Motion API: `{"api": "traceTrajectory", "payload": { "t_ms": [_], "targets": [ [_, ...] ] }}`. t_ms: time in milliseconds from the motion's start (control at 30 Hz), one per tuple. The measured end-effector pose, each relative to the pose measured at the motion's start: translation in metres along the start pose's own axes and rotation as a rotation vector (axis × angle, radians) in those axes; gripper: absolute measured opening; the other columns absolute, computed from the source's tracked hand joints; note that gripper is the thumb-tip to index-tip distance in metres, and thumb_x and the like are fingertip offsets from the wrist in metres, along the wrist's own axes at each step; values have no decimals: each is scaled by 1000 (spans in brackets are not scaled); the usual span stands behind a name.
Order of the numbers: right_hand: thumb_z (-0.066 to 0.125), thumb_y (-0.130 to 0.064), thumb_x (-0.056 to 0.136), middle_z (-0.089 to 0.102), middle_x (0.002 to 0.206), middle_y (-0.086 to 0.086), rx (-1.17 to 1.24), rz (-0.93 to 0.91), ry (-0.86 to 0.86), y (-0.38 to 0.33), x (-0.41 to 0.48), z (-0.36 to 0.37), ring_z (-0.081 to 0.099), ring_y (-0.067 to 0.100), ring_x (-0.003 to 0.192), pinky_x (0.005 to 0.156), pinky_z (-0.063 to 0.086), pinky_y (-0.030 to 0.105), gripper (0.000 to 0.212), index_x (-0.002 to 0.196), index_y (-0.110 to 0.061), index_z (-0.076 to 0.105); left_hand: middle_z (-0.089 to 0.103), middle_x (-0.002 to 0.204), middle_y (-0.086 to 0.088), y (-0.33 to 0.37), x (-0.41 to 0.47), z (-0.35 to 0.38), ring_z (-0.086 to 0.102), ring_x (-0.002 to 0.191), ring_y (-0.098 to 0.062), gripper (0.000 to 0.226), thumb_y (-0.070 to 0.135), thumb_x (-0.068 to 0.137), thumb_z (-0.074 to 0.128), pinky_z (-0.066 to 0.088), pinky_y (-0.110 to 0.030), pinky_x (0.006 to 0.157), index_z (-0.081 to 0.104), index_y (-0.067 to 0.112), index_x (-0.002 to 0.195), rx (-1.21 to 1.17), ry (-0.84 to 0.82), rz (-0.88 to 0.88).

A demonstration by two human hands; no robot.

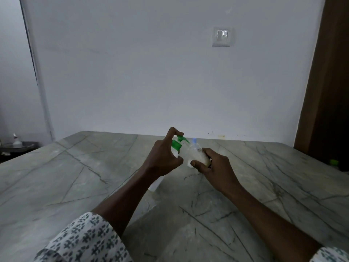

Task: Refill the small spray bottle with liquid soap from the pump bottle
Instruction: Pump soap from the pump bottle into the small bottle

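L hand (166, 156) grips the white pump bottle (176, 146), index finger curled over its green pump head (181, 138). R hand (211, 165) pinches the small spray bottle (195, 153) by its lower end, both held above mid marble surface (94, 176). Spray bottle sits just right of the nozzle, long axis tilted up-left; mouth blurred, can't tell if it's under the spout.

Pump bottle (176, 145): green pump and collar, white body. Spray bottle (196, 156): clear, milky whitish fill, pale blue tip. Table (75, 176): grey-green marble, thin dark veins. Wall (132, 72): plain pale grey-white. Switch (222, 36), upper right: white. Door (328, 91), right edge: brown. Sleeves (85, 241), bottom corners: white, dark grey-green blocky print. Tray (28, 145), left edge: dark, white item (16, 142) on it. Small green blur (334, 162) at right edge, can't tell what.
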State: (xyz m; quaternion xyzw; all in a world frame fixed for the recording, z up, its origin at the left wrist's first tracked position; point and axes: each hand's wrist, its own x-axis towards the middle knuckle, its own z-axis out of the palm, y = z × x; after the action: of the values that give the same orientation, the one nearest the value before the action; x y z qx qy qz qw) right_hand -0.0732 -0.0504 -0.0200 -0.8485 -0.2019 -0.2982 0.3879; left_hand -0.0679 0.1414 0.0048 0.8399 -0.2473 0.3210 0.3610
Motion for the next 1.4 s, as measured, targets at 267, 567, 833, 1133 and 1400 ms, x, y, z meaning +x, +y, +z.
{"api": "traceTrajectory", "payload": {
  "t_ms": [267,567,833,1133,1400],
  "targets": [
    [71,-39,82,69,104,6,16,-7,32,-3,0,-2,60,13,79,57,39,4,51,123,-12,59,70,96,5,-2,-2,1,65,68,-12,75,20,66,73,57,-29,63,38,34,132,-4,17,28],
    [73,-36,81,68,115,6,-54,-78,92,-2,2,-6,61,17,92,72,37,15,53,127,-13,59,70,96,4,-1,-3,1,65,68,-13,67,15,67,72,55,-23,61,42,29,125,-29,55,46],
    [73,-34,82,67,118,7,-59,-83,101,-5,2,-5,62,19,96,74,34,14,53,127,-11,58,70,99,4,-1,-3,2,66,70,-13,72,13,68,74,57,-27,63,39,33,127,-29,50,16],
    [68,-39,84,67,111,6,13,-18,28,-6,0,-3,58,14,85,62,37,7,50,126,-12,57,68,92,8,-1,-2,3,63,68,-11,74,15,67,73,53,-17,60,40,32,130,-41,48,38],
    [68,-42,83,67,104,3,4,-2,28,-6,-2,0,59,14,79,61,40,11,51,124,-13,57,68,92,9,-1,-2,6,65,67,-13,70,15,66,75,58,-35,64,41,33,124,-14,64,-4]
  ]
}}
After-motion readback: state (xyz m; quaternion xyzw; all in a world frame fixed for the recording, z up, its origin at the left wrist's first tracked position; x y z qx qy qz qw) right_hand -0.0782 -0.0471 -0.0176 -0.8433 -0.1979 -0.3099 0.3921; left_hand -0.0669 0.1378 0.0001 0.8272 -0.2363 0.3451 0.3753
